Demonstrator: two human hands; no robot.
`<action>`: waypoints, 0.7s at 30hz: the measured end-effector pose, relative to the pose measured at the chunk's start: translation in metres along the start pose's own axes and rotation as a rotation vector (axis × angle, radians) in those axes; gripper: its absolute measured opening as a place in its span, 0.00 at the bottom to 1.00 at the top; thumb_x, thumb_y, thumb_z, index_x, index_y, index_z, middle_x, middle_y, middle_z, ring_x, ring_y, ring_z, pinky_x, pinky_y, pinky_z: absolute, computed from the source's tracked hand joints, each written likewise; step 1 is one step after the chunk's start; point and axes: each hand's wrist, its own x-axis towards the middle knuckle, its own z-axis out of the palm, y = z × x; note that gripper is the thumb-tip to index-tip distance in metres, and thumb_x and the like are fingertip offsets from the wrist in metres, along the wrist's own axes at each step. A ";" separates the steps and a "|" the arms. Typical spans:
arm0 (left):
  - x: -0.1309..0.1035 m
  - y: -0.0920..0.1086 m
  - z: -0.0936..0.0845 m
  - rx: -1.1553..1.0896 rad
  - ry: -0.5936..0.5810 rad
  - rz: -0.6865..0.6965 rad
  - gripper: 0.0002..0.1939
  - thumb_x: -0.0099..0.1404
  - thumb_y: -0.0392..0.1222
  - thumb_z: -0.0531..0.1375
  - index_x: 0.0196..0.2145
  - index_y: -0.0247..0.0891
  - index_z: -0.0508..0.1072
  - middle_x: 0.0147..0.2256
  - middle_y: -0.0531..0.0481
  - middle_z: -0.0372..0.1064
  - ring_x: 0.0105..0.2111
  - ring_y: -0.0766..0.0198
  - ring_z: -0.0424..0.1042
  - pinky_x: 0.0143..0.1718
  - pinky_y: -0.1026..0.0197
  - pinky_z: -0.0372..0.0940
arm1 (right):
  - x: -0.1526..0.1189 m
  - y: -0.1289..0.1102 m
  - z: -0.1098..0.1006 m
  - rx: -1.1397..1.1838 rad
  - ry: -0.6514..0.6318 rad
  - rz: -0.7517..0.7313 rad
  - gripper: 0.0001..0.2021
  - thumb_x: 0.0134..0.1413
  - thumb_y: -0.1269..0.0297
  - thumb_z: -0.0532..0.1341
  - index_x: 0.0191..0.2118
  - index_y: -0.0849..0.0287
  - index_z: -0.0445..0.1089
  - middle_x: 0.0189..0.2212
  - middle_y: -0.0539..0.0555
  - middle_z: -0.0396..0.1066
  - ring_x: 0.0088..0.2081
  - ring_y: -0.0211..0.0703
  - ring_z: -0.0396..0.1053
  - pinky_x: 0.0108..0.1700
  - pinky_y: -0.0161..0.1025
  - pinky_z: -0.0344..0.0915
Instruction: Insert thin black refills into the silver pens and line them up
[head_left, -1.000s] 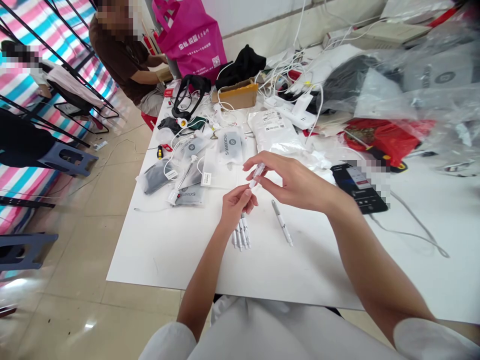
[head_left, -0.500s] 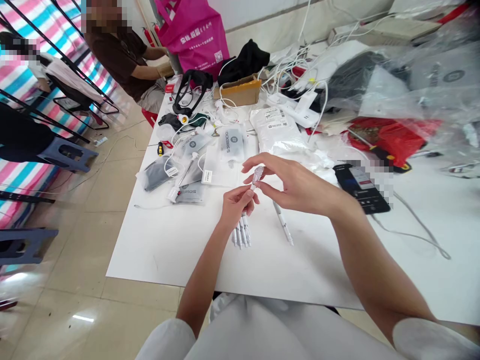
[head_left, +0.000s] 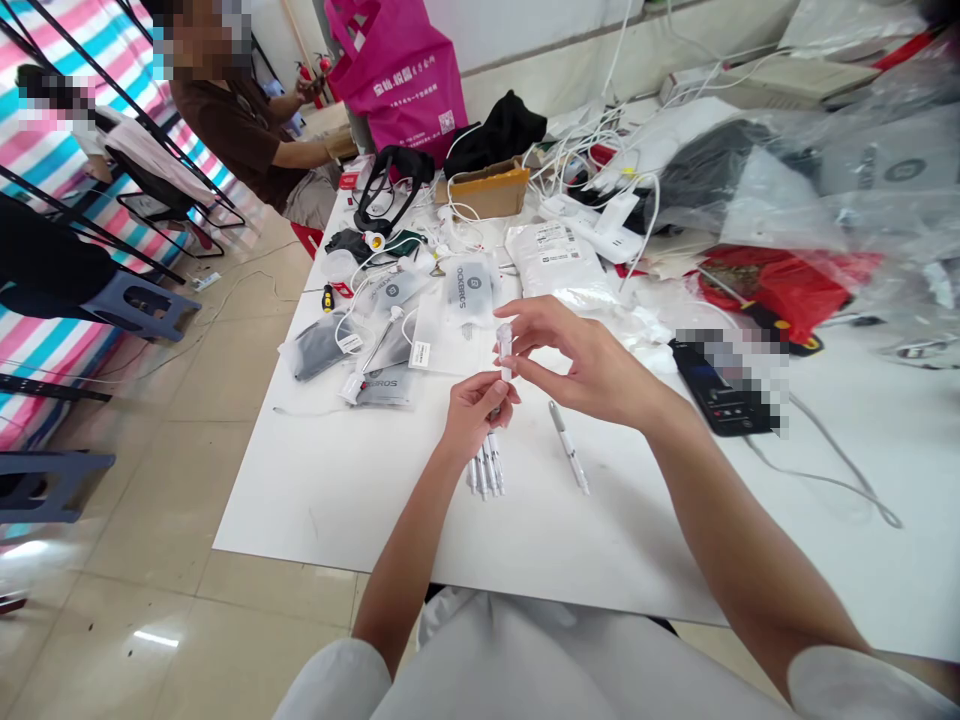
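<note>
A small clear-and-white tube-shaped piece stands roughly upright between my hands, above the table. My left hand pinches its lower end between thumb and fingers. Around its upper part, the thumb and fingers of my right hand close from the right; its other fingers are loosely bent. Just below my left hand, several white pens lie side by side, their upper ends partly hidden by the hand. One more white pen with a grey end lies apart, to the right.
A phone and a cable lie on the white table at right. Behind my hands are packaged pouches, a white parcel, a cardboard box, tangled cables and a magenta bag. A person sits at the far left.
The small piece has turned from tilted to nearly upright, and my right hand has shifted slightly left around it. The lone pen's grey end has come into view. The seated person's arm has risen.
</note>
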 end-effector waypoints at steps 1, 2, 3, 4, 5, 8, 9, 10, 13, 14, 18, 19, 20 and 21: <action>0.000 0.000 0.000 -0.003 0.002 0.000 0.24 0.61 0.59 0.75 0.38 0.35 0.80 0.28 0.50 0.77 0.16 0.73 0.64 0.18 0.66 0.51 | 0.000 0.001 0.000 -0.005 0.010 -0.002 0.23 0.69 0.54 0.65 0.65 0.48 0.68 0.48 0.55 0.76 0.46 0.48 0.81 0.52 0.47 0.79; -0.001 0.000 0.000 -0.008 0.004 0.002 0.24 0.61 0.59 0.75 0.39 0.35 0.80 0.27 0.50 0.77 0.16 0.73 0.64 0.18 0.66 0.51 | 0.000 0.001 0.000 -0.011 0.022 -0.001 0.22 0.69 0.53 0.65 0.65 0.48 0.69 0.48 0.55 0.76 0.45 0.48 0.81 0.52 0.47 0.79; -0.001 0.000 0.001 -0.012 0.005 0.004 0.23 0.62 0.59 0.75 0.39 0.35 0.80 0.27 0.50 0.76 0.16 0.73 0.64 0.18 0.66 0.51 | 0.000 0.001 0.000 -0.016 0.035 0.003 0.22 0.69 0.53 0.66 0.65 0.48 0.69 0.48 0.55 0.76 0.45 0.48 0.81 0.51 0.47 0.79; -0.001 0.000 0.001 -0.017 0.004 0.008 0.22 0.62 0.58 0.75 0.39 0.35 0.80 0.27 0.50 0.76 0.16 0.74 0.64 0.18 0.66 0.51 | 0.000 0.001 0.000 -0.019 0.050 0.007 0.22 0.69 0.53 0.66 0.64 0.48 0.70 0.48 0.55 0.76 0.45 0.48 0.81 0.51 0.46 0.79; -0.001 0.000 0.001 -0.022 0.003 0.013 0.22 0.63 0.57 0.75 0.39 0.35 0.81 0.27 0.50 0.76 0.16 0.74 0.64 0.18 0.67 0.50 | 0.000 0.000 0.000 -0.022 0.064 0.012 0.22 0.69 0.53 0.66 0.64 0.48 0.70 0.48 0.55 0.76 0.45 0.48 0.81 0.50 0.46 0.79; -0.001 0.002 0.001 -0.030 -0.011 0.027 0.20 0.65 0.56 0.74 0.40 0.35 0.81 0.27 0.51 0.75 0.16 0.74 0.63 0.18 0.66 0.49 | 0.000 0.000 -0.001 -0.033 0.085 0.021 0.23 0.68 0.52 0.67 0.64 0.49 0.71 0.49 0.56 0.76 0.44 0.49 0.82 0.48 0.45 0.80; -0.001 0.002 0.002 -0.031 -0.016 0.029 0.19 0.65 0.56 0.74 0.40 0.35 0.82 0.26 0.51 0.75 0.16 0.74 0.63 0.19 0.66 0.49 | 0.000 0.000 -0.001 -0.036 0.083 0.024 0.23 0.68 0.52 0.67 0.64 0.49 0.71 0.49 0.56 0.76 0.44 0.49 0.82 0.47 0.44 0.80; -0.001 0.003 0.002 -0.031 -0.020 0.028 0.19 0.65 0.56 0.74 0.40 0.35 0.82 0.26 0.51 0.75 0.16 0.74 0.63 0.19 0.66 0.49 | 0.000 0.001 0.000 -0.037 0.079 0.027 0.23 0.68 0.52 0.67 0.64 0.49 0.71 0.49 0.56 0.76 0.45 0.49 0.82 0.47 0.44 0.80; -0.001 0.005 0.003 -0.032 -0.019 0.015 0.20 0.63 0.56 0.74 0.41 0.36 0.82 0.26 0.51 0.75 0.16 0.74 0.62 0.18 0.66 0.49 | 0.001 0.002 0.001 -0.028 0.088 0.028 0.23 0.67 0.51 0.67 0.64 0.49 0.70 0.49 0.56 0.76 0.45 0.50 0.82 0.48 0.46 0.80; -0.001 0.005 0.003 -0.032 -0.014 0.010 0.21 0.63 0.57 0.75 0.42 0.36 0.82 0.26 0.52 0.75 0.16 0.74 0.62 0.18 0.66 0.49 | 0.001 0.002 0.001 -0.026 0.094 0.026 0.23 0.67 0.51 0.67 0.64 0.49 0.70 0.49 0.56 0.76 0.45 0.50 0.82 0.48 0.46 0.80; -0.002 0.006 0.004 -0.022 -0.011 -0.007 0.23 0.62 0.59 0.74 0.41 0.35 0.81 0.27 0.51 0.75 0.15 0.74 0.62 0.17 0.65 0.49 | 0.000 0.000 0.001 -0.034 0.080 0.010 0.22 0.69 0.52 0.66 0.63 0.48 0.70 0.49 0.55 0.76 0.46 0.50 0.82 0.50 0.48 0.79; -0.002 0.006 0.003 -0.024 -0.013 -0.009 0.23 0.62 0.59 0.74 0.40 0.35 0.81 0.27 0.50 0.75 0.15 0.74 0.62 0.17 0.65 0.49 | 0.000 -0.001 0.001 -0.032 0.070 0.010 0.21 0.69 0.52 0.66 0.63 0.48 0.70 0.49 0.55 0.77 0.46 0.50 0.82 0.51 0.48 0.79; -0.002 0.006 0.003 -0.028 -0.017 -0.010 0.22 0.62 0.59 0.74 0.40 0.35 0.81 0.27 0.50 0.75 0.15 0.74 0.62 0.17 0.66 0.49 | 0.000 -0.001 0.001 -0.031 0.065 0.010 0.21 0.69 0.52 0.66 0.63 0.48 0.70 0.49 0.56 0.77 0.46 0.51 0.82 0.51 0.49 0.79; -0.002 0.005 0.003 -0.032 -0.020 -0.007 0.22 0.62 0.59 0.75 0.40 0.35 0.82 0.27 0.51 0.75 0.15 0.75 0.61 0.17 0.66 0.48 | 0.000 -0.002 0.000 -0.030 0.066 0.011 0.21 0.69 0.52 0.66 0.63 0.48 0.70 0.49 0.56 0.77 0.46 0.51 0.83 0.51 0.50 0.79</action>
